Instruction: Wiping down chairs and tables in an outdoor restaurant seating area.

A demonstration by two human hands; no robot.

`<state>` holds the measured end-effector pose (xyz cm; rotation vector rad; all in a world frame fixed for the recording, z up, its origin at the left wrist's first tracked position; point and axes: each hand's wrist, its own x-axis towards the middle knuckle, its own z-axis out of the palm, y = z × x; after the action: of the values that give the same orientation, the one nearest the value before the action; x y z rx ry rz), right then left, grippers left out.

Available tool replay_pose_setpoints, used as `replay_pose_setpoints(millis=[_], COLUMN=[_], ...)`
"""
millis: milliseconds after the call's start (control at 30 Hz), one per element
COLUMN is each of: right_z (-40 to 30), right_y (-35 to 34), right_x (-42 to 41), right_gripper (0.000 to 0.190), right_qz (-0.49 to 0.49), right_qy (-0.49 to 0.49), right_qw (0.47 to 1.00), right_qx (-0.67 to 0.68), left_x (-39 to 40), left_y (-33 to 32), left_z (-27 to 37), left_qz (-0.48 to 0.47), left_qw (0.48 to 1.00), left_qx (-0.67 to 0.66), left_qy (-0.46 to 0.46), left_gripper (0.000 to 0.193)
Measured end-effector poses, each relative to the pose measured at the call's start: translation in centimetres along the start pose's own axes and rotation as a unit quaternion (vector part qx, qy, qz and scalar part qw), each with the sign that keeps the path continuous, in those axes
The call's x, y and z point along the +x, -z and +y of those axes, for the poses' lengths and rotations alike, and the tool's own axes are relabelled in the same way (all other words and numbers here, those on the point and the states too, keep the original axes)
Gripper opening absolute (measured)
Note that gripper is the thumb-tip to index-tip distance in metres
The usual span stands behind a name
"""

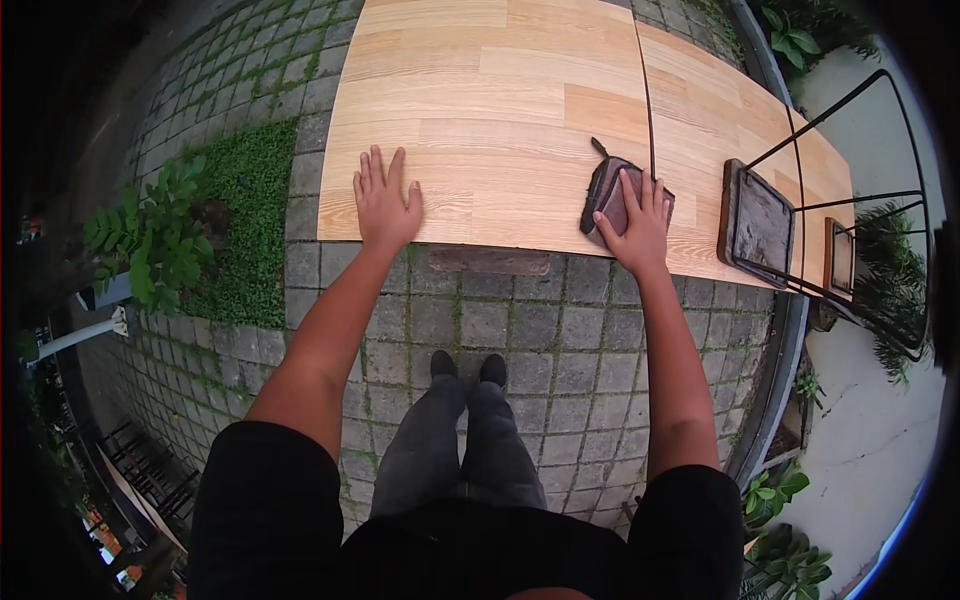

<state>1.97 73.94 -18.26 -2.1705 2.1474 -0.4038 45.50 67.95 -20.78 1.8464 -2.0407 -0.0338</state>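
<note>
A wood-plank-patterned tabletop point(487, 97) stretches out before me. My left hand point(388, 199) lies palm down near its front left corner, fingers apart and nothing held. Further right, my right hand point(641, 225) presses on a folded dark brown-grey cloth point(611, 199) with a frayed black edge and a short loop at its far corner. The thumb and fingers spread over the cloth, which sits at the near edge beside a dark seam in the tabletop. The underside of the cloth is hidden.
An upturned stool with a wooden seat point(759, 217) and black metal legs point(862, 196) rests on the table's right part. Another seat point(840, 255) is beyond it. A wooden seat edge point(489, 261) shows under the table. Mossy pavers point(532, 322) surround my feet; a leafy plant point(150, 240) grows left.
</note>
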Motion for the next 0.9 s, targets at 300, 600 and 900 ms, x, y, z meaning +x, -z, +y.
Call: replay_pose_setpoints(millis=[300,600,900], right_z=[-5.7,-7.2,-0.4], right_y=[-4.1,-1.8,-2.4], right_x=[9.4,0.9,6.0], right_gripper=[0.094,0.085,0.091], right_qz=[0.050,0.019,0.055], right_qy=[-0.218,0.073,-0.100], right_qw=[0.969,0.997,0.992], right_qx=[-0.104,0.028,-0.050], left_x=[-0.1,-0.2,0.0], left_y=[0.2,0.3,0.2], left_z=[0.6,-0.5,0.3], left_qz=[-0.005,0.005,-0.002], left_qw=[1.000,1.000,1.000], left_qx=[0.007,-0.003,-0.007], left_qy=[0.007,-0.003,0.009], left_gripper=[0.066,0.066,0.065])
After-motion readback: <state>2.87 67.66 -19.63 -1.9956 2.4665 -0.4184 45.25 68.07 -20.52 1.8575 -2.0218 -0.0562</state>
